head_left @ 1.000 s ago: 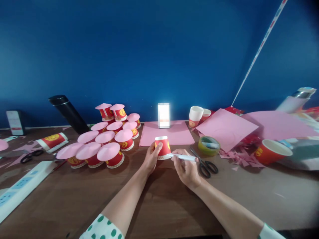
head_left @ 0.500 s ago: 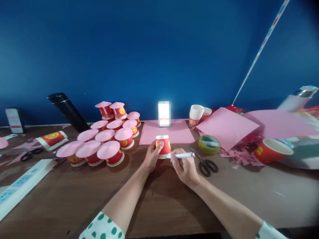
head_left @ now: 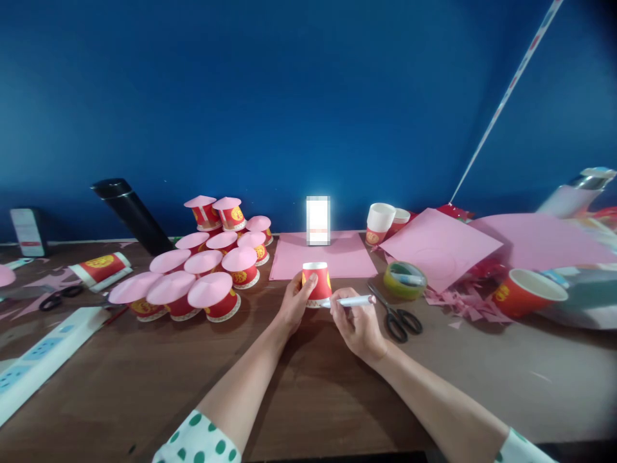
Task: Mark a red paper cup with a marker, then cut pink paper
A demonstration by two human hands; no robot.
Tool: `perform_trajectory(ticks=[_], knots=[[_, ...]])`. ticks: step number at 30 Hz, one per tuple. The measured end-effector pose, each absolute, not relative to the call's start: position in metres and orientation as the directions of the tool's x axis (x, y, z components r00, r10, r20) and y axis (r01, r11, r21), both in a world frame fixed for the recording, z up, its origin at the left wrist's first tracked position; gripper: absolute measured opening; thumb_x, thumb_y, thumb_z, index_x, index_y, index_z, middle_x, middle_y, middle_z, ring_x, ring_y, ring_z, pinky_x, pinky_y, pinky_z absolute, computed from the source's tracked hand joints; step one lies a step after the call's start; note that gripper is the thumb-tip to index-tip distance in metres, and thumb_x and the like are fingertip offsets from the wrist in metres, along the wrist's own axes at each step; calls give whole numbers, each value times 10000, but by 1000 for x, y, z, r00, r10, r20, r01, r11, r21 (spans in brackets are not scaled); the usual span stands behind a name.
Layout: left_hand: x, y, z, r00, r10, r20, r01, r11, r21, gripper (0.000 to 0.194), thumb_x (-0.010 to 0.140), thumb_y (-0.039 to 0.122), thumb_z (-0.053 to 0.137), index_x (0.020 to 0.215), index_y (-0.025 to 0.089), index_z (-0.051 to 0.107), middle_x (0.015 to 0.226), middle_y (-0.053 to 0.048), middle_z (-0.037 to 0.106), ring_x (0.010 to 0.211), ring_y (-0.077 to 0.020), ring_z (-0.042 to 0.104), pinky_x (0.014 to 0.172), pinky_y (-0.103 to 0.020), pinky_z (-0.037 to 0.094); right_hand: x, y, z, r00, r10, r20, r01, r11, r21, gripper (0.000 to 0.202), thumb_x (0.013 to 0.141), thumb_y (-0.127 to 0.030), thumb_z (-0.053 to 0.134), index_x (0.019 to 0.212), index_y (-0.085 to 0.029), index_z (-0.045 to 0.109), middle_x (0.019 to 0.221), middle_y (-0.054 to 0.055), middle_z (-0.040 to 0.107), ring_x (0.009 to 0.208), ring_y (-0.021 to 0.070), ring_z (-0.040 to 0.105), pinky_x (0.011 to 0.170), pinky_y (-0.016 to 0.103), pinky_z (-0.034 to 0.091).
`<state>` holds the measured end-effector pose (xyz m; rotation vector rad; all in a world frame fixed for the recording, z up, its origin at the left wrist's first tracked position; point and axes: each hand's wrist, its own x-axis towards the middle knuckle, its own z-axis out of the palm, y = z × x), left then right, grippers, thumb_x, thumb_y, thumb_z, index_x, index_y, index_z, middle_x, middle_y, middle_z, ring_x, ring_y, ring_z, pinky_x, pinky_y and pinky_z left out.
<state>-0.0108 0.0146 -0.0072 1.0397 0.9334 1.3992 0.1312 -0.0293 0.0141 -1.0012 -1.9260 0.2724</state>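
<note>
My left hand [head_left: 295, 301] grips a red paper cup [head_left: 317, 289] from its left side, thumb across the front. The cup stands upside down on the table, with zigzag marks on the white band near its bottom. In my right hand [head_left: 357, 325] is a white marker [head_left: 354, 301], lying nearly level with its tip at the cup's lower right edge. Whether the tip touches the cup I cannot tell. Black-handled scissors [head_left: 402, 321] lie just right of my right hand. Left of my hands stand several red cups with pink paper cone tops [head_left: 212, 290].
Behind the cup lies a stack of pink paper [head_left: 289, 257] with a lit phone [head_left: 318, 222] upright on it. To the right are a tape roll [head_left: 405, 281], white-topped cups [head_left: 380, 222], pink sheets [head_left: 441, 244] and a tilted cup [head_left: 523, 292]. A power strip [head_left: 53, 354] and black flask [head_left: 132, 215] are left.
Both hands keep their grip on the cup and the marker. The marker has barely shifted along the cup's lower edge; nothing else visibly differs.
</note>
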Motion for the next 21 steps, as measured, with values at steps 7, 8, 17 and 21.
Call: perform_trajectory(ticks=[7,8,17,21], knots=[[-10,14,-5,-3,997,81,-328,-78,942,325,694,453,621,832,161,587,717,-11,585,628,-129,531,622,-251,413,132,-29,12,-242,733,636,524,650,-550,145,856,-212,403,776,-175,518,709,18,575,558,104,506,575,227,401],[-10,14,-5,-2,996,87,-327,-83,941,321,695,451,620,829,161,587,715,-8,582,626,-126,528,624,-251,412,132,-29,12,-244,735,633,526,648,-550,146,858,-212,402,776,-175,517,709,18,574,556,103,501,577,229,399],[-12,15,-7,17,994,109,-312,-98,945,286,724,426,602,843,166,594,718,1,574,638,-118,519,618,-238,400,132,-28,11,-237,736,634,539,642,-545,129,860,-219,418,792,-177,519,690,9,562,540,101,498,563,223,390],[-12,15,-8,16,995,95,-313,-85,946,298,713,440,608,839,170,598,731,-3,590,648,-127,534,638,-250,409,132,-28,12,-243,737,631,535,644,-546,128,860,-212,413,794,-177,517,699,10,566,546,103,499,575,226,390]])
